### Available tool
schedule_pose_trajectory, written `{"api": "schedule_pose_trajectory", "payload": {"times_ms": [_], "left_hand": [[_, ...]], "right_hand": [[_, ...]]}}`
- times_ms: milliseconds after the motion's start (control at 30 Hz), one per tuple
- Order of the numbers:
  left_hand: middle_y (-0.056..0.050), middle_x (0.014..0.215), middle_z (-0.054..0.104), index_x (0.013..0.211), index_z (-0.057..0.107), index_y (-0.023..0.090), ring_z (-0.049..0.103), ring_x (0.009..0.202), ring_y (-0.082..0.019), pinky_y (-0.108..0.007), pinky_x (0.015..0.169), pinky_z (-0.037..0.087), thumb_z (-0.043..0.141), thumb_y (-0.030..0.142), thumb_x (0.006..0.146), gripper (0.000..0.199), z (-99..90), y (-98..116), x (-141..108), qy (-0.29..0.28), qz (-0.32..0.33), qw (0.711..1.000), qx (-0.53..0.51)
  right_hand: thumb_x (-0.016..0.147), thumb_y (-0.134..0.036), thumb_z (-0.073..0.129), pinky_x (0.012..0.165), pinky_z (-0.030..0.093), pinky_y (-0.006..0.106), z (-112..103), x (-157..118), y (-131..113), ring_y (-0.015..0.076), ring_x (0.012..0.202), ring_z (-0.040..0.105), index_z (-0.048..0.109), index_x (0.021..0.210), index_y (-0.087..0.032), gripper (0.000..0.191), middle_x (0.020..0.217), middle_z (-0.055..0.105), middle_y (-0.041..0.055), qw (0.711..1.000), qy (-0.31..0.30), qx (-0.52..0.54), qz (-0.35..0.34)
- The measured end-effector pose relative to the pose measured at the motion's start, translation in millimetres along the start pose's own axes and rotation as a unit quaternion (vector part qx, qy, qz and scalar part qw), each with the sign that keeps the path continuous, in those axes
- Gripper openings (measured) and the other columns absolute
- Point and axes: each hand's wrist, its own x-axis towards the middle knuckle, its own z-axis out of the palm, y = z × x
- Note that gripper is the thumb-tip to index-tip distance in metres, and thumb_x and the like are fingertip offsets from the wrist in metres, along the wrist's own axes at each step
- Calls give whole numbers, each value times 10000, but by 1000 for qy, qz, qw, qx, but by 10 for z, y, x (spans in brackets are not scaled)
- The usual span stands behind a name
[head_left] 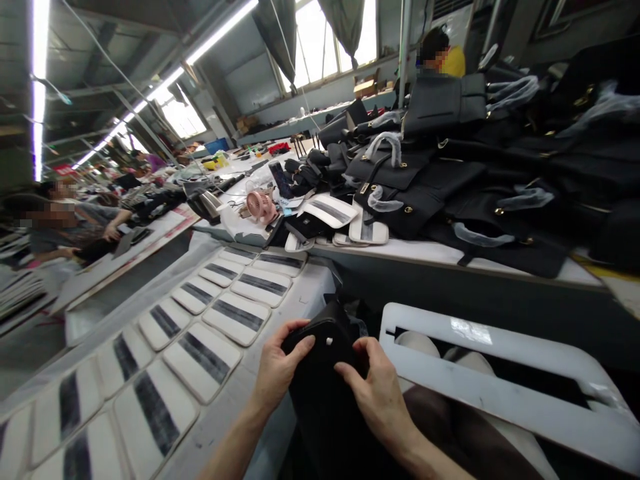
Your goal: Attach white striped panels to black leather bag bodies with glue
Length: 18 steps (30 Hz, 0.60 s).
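A black handbag body is held up in front of me, its end raised toward the camera. My left hand grips its left edge, thumb on the near face and fingers behind. My right hand grips the right edge in the same manner. Between the two thumbs a small white spot shows on the black surface; what it is I cannot make out. The lower part of the bag fades into dark shadow by my legs.
Pale rounded panels with dark stripes lie in rows on the left table. A white slotted board is at right. Black handbags with wrapped handles crowd the bench ahead, near a pink fan. A co-worker sits at left.
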Motion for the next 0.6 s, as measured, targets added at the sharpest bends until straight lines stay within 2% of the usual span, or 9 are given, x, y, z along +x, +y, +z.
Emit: {"api": "schedule_pose_trajectory", "payload": {"times_ms": [133,233,333,433,500,600], "left_hand": [[-33,923,721,1058,640,196,665,863,-209,-265,746,521,751,439,756,403,-12,11,-51,19,-2,1000,-7],[-34,954,722,1077,636,197,670,879,-199,-268,793,523,770,405,751,409,-43,-6,-53,17,-1,999,-30],[-41,1168,678,1154,609,220,620,1091,-195,-248,922,486,771,369,768,444,-43,-72,-98,38,17,991,-126],[-67,1207,664,1175,600,202,596,1157,-224,-273,922,508,713,398,826,415,34,-175,-251,66,-25,966,-249],[-78,1111,701,1138,619,177,646,1071,-245,-304,854,552,692,419,841,390,116,-227,-389,97,-70,948,-294],[-50,1044,721,1131,631,193,678,989,-249,-317,800,583,722,424,812,404,221,-206,-580,146,-92,930,-324]], "right_hand": [[833,-248,604,597,387,282,32,44,-48,157,674,499,481,807,-206,133,734,523,-16,999,-28,9,17],[830,-280,598,584,353,275,-28,81,-58,139,639,440,456,742,-205,183,683,473,-31,996,-65,41,45],[805,-325,619,577,352,265,-145,94,-52,132,634,427,457,725,-204,218,669,465,-35,985,-103,120,76],[798,-357,625,559,350,259,-247,93,-65,126,609,420,454,745,-208,233,664,472,-38,970,-134,173,102],[811,-360,616,571,345,262,-264,105,-103,129,620,423,449,748,-210,233,672,468,-35,977,-137,141,79],[862,-389,582,589,327,262,-225,134,-211,124,630,410,442,768,-211,246,681,432,-42,994,-91,57,1]]}}
